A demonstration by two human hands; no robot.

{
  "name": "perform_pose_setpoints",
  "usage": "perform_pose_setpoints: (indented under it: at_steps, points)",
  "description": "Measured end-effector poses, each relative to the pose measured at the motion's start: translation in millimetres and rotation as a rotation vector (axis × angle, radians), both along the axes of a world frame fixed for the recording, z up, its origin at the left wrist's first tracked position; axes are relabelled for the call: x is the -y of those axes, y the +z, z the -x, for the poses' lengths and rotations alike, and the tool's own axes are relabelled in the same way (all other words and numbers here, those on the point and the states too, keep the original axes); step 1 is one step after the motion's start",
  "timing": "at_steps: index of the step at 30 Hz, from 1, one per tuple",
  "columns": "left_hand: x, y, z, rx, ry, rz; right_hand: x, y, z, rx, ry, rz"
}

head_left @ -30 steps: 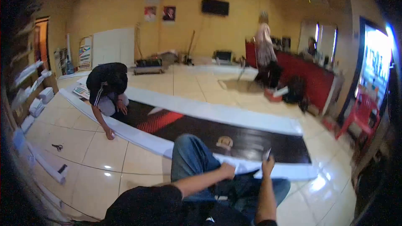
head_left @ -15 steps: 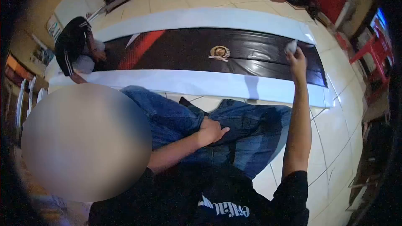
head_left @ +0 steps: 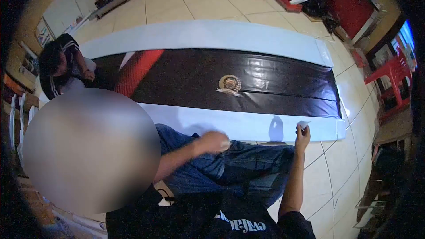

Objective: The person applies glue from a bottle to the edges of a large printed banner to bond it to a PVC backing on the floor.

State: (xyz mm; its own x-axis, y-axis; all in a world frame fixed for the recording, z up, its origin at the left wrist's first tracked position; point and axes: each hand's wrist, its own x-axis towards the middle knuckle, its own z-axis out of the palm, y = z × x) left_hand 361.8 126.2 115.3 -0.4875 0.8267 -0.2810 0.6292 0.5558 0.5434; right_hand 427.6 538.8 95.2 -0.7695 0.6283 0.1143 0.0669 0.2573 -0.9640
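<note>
My right hand (head_left: 303, 138) grips a small white bottle (head_left: 302, 125) with a thin pointed tip, above the near white border (head_left: 248, 126) of a long banner. The banner's dark printed middle (head_left: 186, 82) carries a red stripe and a gold emblem (head_left: 230, 84). My left hand (head_left: 214, 142) is over my lap, slightly blurred, with its fingers curled; something pale shows at the fingertips, too small to name. My jeans (head_left: 252, 163) lie beneath both forearms.
A co-worker (head_left: 57, 64) bends over the banner's left end, one hand on it. A red plastic chair (head_left: 392, 77) stands at right on the tiled floor (head_left: 354, 163). A red box (head_left: 290, 2) lies at the back. A large blurred patch hides the lower left.
My right hand has come back with the white bottle from the banner's dark part to its near border. My left hand has lifted from my lap. The view has shifted.
</note>
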Motion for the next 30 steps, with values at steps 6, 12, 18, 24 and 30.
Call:
perform_pose_setpoints:
  at_steps: [6,12,18,24,30]
  points:
    - [37,-41,158,-0.126,0.571,-0.181,126,-32,60,0.064,-0.046,0.287]
    - [76,-53,200,0.171,0.765,-0.397,166,-70,48,0.242,0.175,0.323]
    - [77,-89,212,-0.073,0.848,-0.585,199,-54,110,0.32,0.487,0.145]
    - [58,-99,195,0.167,0.482,-0.334,185,-50,135,0.143,0.691,-0.191]
    - [31,-92,216,-0.055,0.526,-0.162,160,-58,122,0.125,0.636,-0.2]
